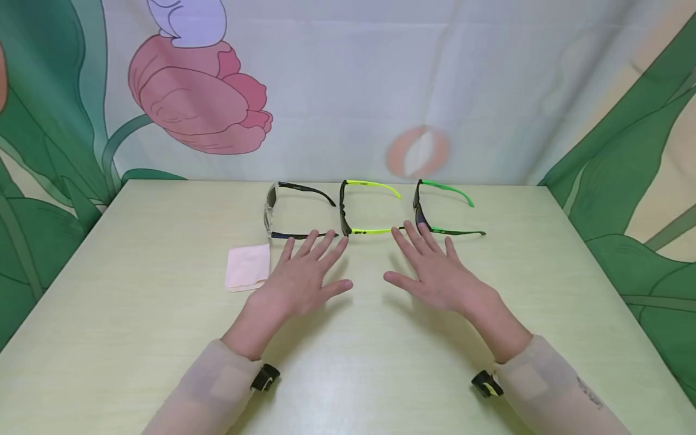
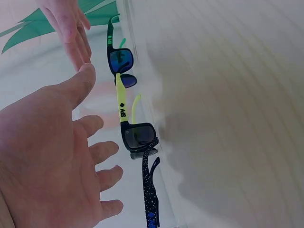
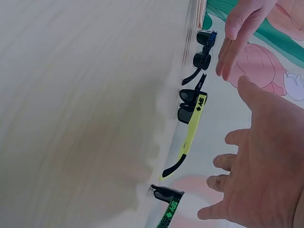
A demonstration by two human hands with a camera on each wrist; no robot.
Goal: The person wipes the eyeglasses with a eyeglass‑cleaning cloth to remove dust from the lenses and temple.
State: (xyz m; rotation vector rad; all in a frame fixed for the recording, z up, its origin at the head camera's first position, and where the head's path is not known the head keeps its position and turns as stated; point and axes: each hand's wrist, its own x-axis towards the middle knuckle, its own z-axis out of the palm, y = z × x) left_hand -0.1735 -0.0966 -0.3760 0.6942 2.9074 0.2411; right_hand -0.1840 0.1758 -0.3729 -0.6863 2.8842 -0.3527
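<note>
Three pairs of sunglasses stand in a row near the table's back edge, arms unfolded to the right. Leftmost is a clear-framed pair (image 1: 269, 208) with dark speckled arms. In the middle stands a black-fronted pair with yellow arms (image 1: 370, 232), and on the right a dark-fronted pair with green arms (image 1: 446, 186). My left hand (image 1: 299, 280) is spread palm down above the table, fingertips close to the clear-framed pair's near arm. My right hand (image 1: 437, 272) is spread likewise, fingertips between the yellow-armed and green-armed pairs. Neither hand holds anything.
A folded pale pink cloth (image 1: 248, 267) lies on the table (image 1: 348, 374) just left of my left hand. Behind the table's back edge hangs a printed curtain (image 1: 337, 90) with a pink flower and green leaves. Each sleeve cuff carries a small black device (image 1: 265, 377).
</note>
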